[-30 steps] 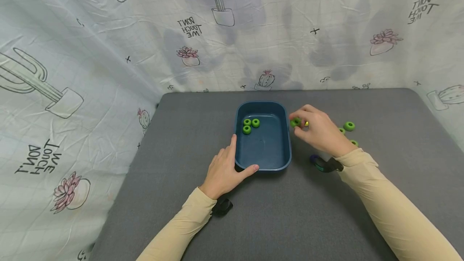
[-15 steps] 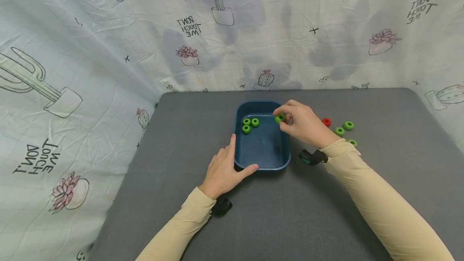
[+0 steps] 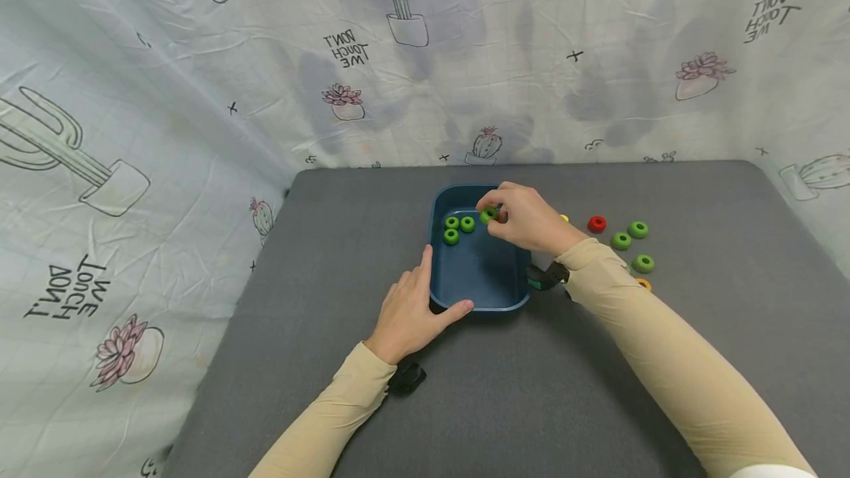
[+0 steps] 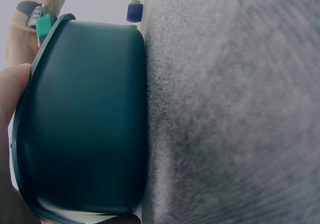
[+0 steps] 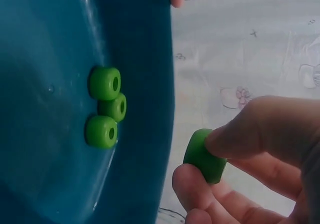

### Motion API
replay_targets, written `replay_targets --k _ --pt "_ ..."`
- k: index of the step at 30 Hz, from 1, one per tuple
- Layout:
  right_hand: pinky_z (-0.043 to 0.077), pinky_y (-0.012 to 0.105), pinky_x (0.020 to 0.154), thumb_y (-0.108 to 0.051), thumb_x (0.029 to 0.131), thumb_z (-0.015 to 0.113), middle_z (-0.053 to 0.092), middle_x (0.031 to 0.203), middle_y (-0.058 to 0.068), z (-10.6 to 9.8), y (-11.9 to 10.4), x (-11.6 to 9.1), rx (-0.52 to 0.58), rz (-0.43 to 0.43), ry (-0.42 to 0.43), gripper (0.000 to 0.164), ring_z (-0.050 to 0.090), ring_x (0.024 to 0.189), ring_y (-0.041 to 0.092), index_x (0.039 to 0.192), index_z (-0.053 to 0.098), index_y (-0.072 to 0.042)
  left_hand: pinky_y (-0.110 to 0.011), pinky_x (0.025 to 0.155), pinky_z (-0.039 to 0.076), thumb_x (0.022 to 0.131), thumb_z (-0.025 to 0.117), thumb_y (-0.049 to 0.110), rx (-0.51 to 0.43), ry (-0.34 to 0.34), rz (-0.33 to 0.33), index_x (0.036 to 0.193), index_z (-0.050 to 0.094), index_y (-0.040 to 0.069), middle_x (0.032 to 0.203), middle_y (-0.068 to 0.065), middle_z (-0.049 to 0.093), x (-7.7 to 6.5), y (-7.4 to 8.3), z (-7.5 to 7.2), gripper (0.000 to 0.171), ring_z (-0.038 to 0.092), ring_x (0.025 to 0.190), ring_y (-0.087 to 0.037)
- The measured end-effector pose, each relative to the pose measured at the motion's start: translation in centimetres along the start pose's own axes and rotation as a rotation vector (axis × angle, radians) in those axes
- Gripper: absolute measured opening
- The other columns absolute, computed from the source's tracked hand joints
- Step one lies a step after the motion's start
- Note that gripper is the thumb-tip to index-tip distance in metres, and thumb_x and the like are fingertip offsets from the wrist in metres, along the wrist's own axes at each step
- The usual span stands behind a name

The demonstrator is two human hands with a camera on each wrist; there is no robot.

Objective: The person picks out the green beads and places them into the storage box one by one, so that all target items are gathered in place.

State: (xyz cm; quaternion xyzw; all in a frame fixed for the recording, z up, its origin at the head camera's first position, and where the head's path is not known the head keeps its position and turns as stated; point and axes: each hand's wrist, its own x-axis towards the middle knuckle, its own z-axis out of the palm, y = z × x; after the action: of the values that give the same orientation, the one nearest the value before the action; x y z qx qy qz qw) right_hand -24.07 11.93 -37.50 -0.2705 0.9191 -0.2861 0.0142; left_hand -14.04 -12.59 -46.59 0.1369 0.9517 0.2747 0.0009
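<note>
Between the thumb and fingers of my right hand (image 3: 529, 220) is pinched a green bead (image 5: 206, 156) with a hole, held above the blue tray (image 3: 481, 271). Three more green beads (image 3: 451, 237) sit together on the tray's floor near its left side, also seen in the right wrist view. My left hand (image 3: 412, 316) lies at the tray's near left corner, its fingers straight along the left side. Its thumb (image 4: 15, 81) touches the rim at the near end.
To the right of the tray, loose beads lie on the grey table (image 3: 319, 257): a red bead (image 3: 597, 224), several green beads (image 3: 643, 263), a yellow one (image 3: 564, 217) and an orange one (image 3: 643, 283), partly behind the right arm. A patterned curtain (image 3: 478, 80) hangs behind.
My right hand has moved left with the green bead, from beside the tray's right edge to over its inside. The red bead has come into sight. My left hand has stayed put.
</note>
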Motion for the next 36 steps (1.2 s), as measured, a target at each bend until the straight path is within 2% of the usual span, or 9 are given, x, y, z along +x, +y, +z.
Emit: replay_targets --k 11,18,27,36 --pt "0.056 0.047 0.089 -0.006 0.095 0.072 0.066 0.121 0.021 2.4 -0.1 2.8 0.008 0.059 -0.107 0.033 0.069 0.094 0.028 0.127 0.07 0.001 -0.054 0.103 0.047 0.088 0.057 0.081 0.01 -0.007 -0.003 0.169 0.007 0.013 0.155 -0.016 0.053 0.0 0.1 -0.1 0.117 0.059 0.124 -0.032" --pt "0.054 0.048 0.095 -0.01 0.095 0.072 0.065 0.122 0.021 3.8 0.0 3.6 -0.039 0.098 -0.177 0.032 0.063 0.11 0.034 0.126 0.071 -0.002 -0.053 0.1 0.049 0.088 0.057 0.081 0.018 0.006 0.006 0.169 0.011 0.01 0.152 -0.016 0.056 -0.2 0.0 -0.1 0.117 0.06 0.12 -0.032" --pt "0.054 0.048 0.094 -0.01 0.095 0.073 0.063 0.122 0.022 4.9 0.3 3.8 -0.052 0.105 -0.19 0.032 0.061 0.11 0.035 0.126 0.072 -0.003 -0.052 0.098 0.049 0.089 0.058 0.079 0.022 0.013 0.009 0.169 0.01 0.011 0.149 -0.016 0.058 -0.2 0.1 -0.1 0.116 0.06 0.117 -0.031" --pt "0.053 0.049 0.095 -0.011 0.095 0.075 0.06 0.125 0.023 5.5 0.7 3.7 -0.061 0.116 -0.17 0.034 0.059 0.114 0.035 0.128 0.071 -0.003 -0.053 0.1 0.049 0.089 0.057 0.08 0.023 0.001 0.003 0.169 0.008 0.013 0.152 -0.016 0.055 -0.1 -0.1 0.0 0.116 0.059 0.121 -0.032"
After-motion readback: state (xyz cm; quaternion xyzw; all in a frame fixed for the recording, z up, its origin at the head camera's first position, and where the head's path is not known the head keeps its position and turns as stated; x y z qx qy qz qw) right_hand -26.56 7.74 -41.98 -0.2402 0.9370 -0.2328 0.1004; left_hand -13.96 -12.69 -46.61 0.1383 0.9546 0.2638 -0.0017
